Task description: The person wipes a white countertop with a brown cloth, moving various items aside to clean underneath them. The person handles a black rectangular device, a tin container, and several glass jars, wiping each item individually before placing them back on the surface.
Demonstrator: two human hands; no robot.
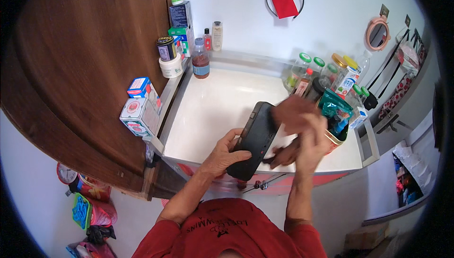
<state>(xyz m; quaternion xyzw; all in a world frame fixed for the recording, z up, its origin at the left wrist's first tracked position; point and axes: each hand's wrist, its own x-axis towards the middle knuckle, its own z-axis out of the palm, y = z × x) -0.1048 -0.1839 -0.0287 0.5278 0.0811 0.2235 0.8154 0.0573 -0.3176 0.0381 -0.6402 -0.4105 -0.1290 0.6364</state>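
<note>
My left hand (222,156) grips a black rectangular device (255,140) by its near side, thumb across its top face. The device is tilted above the white tabletop (213,102), and small ports or buttons show along one edge. At its right side my right hand (312,137) is closed on a brown cloth (294,112), both smeared by motion. One part of the cloth is raised by the device's far end, and another hangs below near its right edge. Whether the cloth touches the device I cannot tell.
Glass jars (302,64), a green pouch (335,107) and a tin (336,142) crowd the table's right side. A bottle of brown liquid (201,62) stands at the far left. Boxes (139,114) line the left ledge beside a wooden door (94,59).
</note>
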